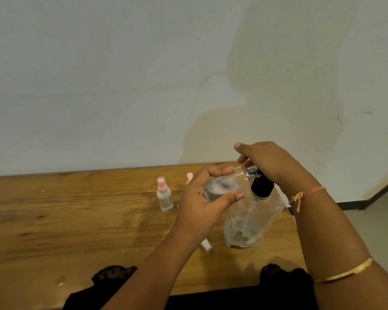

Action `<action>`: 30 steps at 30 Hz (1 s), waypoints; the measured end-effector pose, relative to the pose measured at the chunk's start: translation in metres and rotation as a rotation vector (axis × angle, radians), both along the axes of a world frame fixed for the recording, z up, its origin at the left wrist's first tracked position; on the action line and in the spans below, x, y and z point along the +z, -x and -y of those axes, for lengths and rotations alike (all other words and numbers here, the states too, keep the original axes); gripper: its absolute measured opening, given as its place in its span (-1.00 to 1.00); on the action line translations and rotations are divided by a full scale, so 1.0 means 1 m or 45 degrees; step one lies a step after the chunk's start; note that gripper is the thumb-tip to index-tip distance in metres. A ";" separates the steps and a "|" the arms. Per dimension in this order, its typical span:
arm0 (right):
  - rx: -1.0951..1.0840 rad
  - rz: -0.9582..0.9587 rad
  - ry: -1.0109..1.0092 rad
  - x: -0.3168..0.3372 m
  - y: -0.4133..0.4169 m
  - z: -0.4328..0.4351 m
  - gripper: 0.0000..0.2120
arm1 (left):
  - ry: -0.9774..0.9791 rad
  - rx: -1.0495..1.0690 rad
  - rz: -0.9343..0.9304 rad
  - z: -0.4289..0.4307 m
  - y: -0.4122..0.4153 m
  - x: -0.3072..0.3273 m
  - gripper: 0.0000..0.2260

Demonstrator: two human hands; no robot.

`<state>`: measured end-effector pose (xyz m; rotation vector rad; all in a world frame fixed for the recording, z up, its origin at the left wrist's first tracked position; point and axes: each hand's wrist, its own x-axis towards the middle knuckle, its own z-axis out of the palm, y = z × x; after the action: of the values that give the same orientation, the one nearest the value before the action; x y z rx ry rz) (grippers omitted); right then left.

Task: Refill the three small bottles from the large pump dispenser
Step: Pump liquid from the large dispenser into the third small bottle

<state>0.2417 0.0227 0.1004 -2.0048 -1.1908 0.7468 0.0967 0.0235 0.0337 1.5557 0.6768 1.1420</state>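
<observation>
Midway, I judge: the left hand grips a small bottle at the dispenser spout, the right hand grips its pump — a pink-capped bottle and a second pink cap wait at nine o'clock.

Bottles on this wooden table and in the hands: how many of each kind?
Small clear bottles with pink spray caps, standing: 2, one in plain view, another showing only its cap
Small clear bottle held tilted in the left hand: 1
Large clear pump dispenser with black collar, right hand on its pump: 1
Total: 4
</observation>
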 end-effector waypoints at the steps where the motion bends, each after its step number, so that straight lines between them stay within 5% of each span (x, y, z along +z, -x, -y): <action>1: 0.017 -0.010 0.050 0.000 -0.001 0.000 -0.62 | -0.009 0.005 -0.011 0.000 0.000 0.000 -0.69; 10: -0.087 0.102 -0.358 0.007 0.007 0.001 -0.58 | -0.042 0.012 0.041 0.001 -0.001 0.003 -0.69; 19: -0.007 0.068 0.002 -0.001 0.000 -0.001 -0.76 | -0.036 0.016 -0.051 -0.001 0.000 0.000 -0.66; 26: -0.063 0.096 -0.344 0.007 0.005 0.002 -0.67 | -0.097 0.029 -0.030 0.001 0.001 0.004 -0.66; 30: 0.020 0.019 -0.279 0.005 0.006 0.001 -0.70 | -0.074 0.022 -0.007 -0.001 0.002 0.003 -0.65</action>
<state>0.2357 0.0213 0.1054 -1.8249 -1.2418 0.5823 0.0945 0.0242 0.0364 1.6052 0.6669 1.1801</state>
